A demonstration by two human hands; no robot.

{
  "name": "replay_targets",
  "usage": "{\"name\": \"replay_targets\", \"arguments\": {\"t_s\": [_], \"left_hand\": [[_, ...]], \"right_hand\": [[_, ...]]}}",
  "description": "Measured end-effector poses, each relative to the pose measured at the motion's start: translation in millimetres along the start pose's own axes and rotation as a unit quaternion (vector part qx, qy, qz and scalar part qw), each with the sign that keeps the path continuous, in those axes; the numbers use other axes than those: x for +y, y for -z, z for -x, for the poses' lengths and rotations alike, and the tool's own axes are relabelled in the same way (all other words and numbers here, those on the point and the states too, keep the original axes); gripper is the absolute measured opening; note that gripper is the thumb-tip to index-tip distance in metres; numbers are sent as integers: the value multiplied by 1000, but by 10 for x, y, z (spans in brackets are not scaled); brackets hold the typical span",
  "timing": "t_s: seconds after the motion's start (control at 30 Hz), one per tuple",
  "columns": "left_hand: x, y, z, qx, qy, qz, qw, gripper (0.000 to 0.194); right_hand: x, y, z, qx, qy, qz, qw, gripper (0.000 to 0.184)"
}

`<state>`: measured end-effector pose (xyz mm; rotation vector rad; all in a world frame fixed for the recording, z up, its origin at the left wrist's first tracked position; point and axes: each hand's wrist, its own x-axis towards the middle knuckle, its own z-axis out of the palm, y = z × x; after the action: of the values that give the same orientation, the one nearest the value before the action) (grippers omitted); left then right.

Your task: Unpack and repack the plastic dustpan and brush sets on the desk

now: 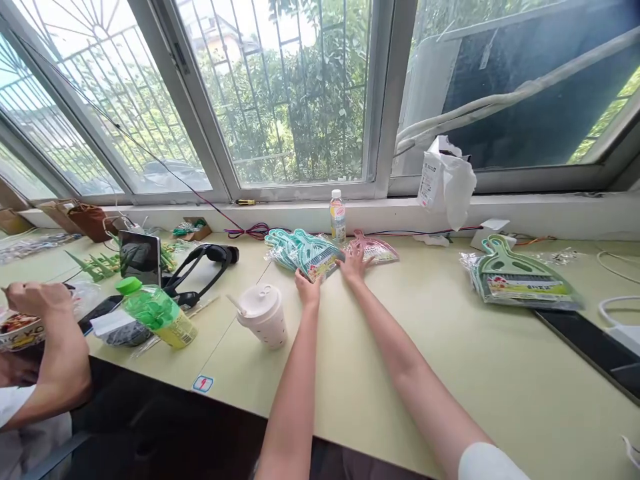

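Several plastic-wrapped teal dustpan and brush sets (311, 252) lie stacked on the table in front of me. My left hand (308, 288) grips the near edge of the top teal pack, its fingers partly hidden by the wrap. Just to the right, my right hand (354, 264) has its fingers spread over the left part of a pink dustpan and brush set (379, 250). Its thumb side is close to the teal pack's right corner; whether they touch I cannot tell. Farther right lies a stack of wrapped green dustpan sets (523, 280).
A lidded white cup (263, 317) stands left of my arms, beside a tilted green-capped bottle (157, 313) and a black headset (203, 267). Behind the packs is a clear drink bottle (337, 217). At far left another person's hand (40, 298) is over a food bowl (23, 331).
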<state>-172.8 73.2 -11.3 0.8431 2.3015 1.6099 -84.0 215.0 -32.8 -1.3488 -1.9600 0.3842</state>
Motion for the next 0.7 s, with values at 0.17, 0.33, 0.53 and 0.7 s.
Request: {"name": "replay_targets", "arguments": {"t_s": [0.17, 0.33, 0.53, 0.7], "left_hand": [[60, -57, 116, 77, -97, -69, 990, 84], [99, -74, 187, -28, -224, -205, 952, 64], [26, -77, -129, 77, -5, -155, 985, 113], [3, -120, -598, 218, 97, -28, 971, 74]], "right_hand": [[-22, -47, -88, -9, -6, 8, 1000, 37], [13, 2, -100, -39, -29, -9, 999, 42], [34, 66, -85, -57, -38, -33, 997, 44], [38, 79, -71, -70, -52, -5, 996, 43]]}}
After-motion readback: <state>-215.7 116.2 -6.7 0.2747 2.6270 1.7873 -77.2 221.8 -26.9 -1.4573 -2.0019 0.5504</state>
